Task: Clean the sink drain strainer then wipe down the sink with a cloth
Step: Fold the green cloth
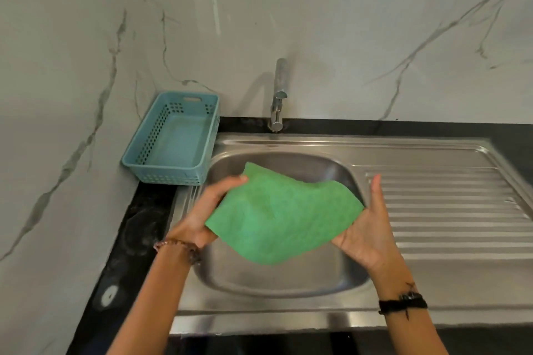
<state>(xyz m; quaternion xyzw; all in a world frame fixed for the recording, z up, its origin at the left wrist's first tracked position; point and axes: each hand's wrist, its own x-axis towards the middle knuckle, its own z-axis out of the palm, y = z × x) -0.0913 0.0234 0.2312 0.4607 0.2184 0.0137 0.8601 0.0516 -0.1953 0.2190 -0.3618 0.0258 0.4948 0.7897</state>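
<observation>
A green cloth [282, 216] hangs spread out above the steel sink bowl [277, 279]. My left hand [207, 210] holds the cloth's left edge, its fingers hidden under the fabric and the thumb on top. My right hand [366, 228] holds the right edge, palm up under the cloth with the thumb straight up. The cloth hides the middle of the bowl, so the drain strainer is out of sight.
An empty light-blue plastic basket [173, 138] stands on the black counter [129, 239] at the back left of the sink. A chrome tap [278, 95] rises behind the bowl. The ribbed steel drainboard [447, 210] stretches right. Marble walls close the back and left.
</observation>
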